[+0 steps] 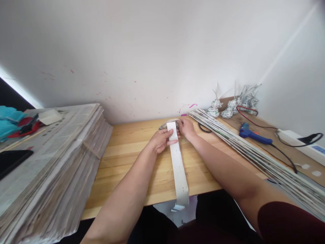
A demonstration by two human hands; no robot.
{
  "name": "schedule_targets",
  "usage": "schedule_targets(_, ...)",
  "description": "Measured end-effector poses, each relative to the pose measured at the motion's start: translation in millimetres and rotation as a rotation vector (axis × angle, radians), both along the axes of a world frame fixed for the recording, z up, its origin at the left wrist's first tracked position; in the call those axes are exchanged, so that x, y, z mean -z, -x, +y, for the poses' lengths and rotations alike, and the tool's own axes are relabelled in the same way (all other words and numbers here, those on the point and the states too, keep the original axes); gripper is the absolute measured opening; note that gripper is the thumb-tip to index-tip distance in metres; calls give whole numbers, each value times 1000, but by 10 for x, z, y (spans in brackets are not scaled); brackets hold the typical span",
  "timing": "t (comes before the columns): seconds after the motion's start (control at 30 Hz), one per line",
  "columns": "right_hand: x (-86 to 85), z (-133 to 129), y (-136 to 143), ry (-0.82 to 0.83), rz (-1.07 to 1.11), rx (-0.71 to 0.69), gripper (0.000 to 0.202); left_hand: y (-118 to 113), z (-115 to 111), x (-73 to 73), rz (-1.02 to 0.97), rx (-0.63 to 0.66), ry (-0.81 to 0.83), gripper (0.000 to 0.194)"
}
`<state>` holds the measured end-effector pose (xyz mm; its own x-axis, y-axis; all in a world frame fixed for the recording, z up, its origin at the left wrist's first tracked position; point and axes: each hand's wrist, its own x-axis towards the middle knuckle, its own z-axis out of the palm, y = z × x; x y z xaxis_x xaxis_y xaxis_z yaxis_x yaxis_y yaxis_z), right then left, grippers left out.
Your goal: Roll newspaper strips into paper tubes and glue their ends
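A long white strip (179, 169) runs down the middle of the wooden table and hangs over its front edge. My left hand (162, 139) pinches the strip near its far end, thumb on top and fingers around it. Just behind that end is a round, greyish, shiny thing (164, 126) that looks like a roll of tape, mostly covered by the strip and my hands. Against its right side my right hand (186, 128) is closed, fingers curled; the roll seems to be in its grip, though the fingertips are partly hidden.
A tall stack of newspapers (86, 149) stands left, bearing red-handled scissors (27, 125) and a black phone (15, 161). Rolled paper sticks (236, 145) lie along the right. Beyond them are a blue glue gun (255, 136), a power strip (302, 144) and woven paper figures (230, 107).
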<state>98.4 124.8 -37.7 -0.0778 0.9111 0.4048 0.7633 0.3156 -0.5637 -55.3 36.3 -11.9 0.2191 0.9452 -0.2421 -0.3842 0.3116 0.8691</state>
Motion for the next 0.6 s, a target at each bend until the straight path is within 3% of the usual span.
schedule_targets(0.3, 6, 7, 7, 17, 214, 37, 14, -23, 14, 31, 24, -48, -18, 14)
schedule_targets(0.4, 21, 1, 9, 22, 243, -9, 12, -20, 21, 44, 44, -55, -4, 16)
schedule_targets(0.6, -4, -44, 3, 38, 213, -112, 26, -50, 5, 28, 14, -47, -4, 17)
